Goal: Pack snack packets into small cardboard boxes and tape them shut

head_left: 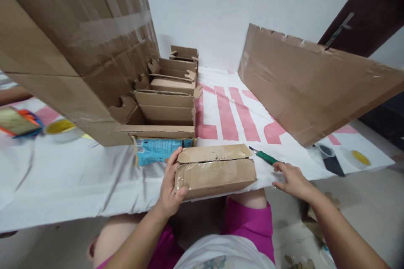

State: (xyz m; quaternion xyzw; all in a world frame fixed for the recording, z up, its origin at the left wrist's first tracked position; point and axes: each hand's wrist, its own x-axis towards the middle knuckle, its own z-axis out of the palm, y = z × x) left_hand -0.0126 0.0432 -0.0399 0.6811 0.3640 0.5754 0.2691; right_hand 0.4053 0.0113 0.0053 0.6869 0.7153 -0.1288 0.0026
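A small taped cardboard box [217,175] lies along the table's front edge, a seam running between its top flaps. My left hand [172,187] is closed round its left end, thumb on the near face and fingers behind. To the right is a green utility knife [266,156], blade pointing left toward the box. My right hand [292,180] touches the knife's handle end with its fingertips; the thumb is apart from it, and the hand looks open. Just behind my left hand lies a blue packet [158,150] with printing on it.
Several open cardboard boxes [167,113] stand in a row beside a tall cardboard wall [116,38] on the left. Another cardboard panel [315,80] leans at right. A tape roll [360,158] sits near the right edge. Another person's arm [14,94] shows at far left.
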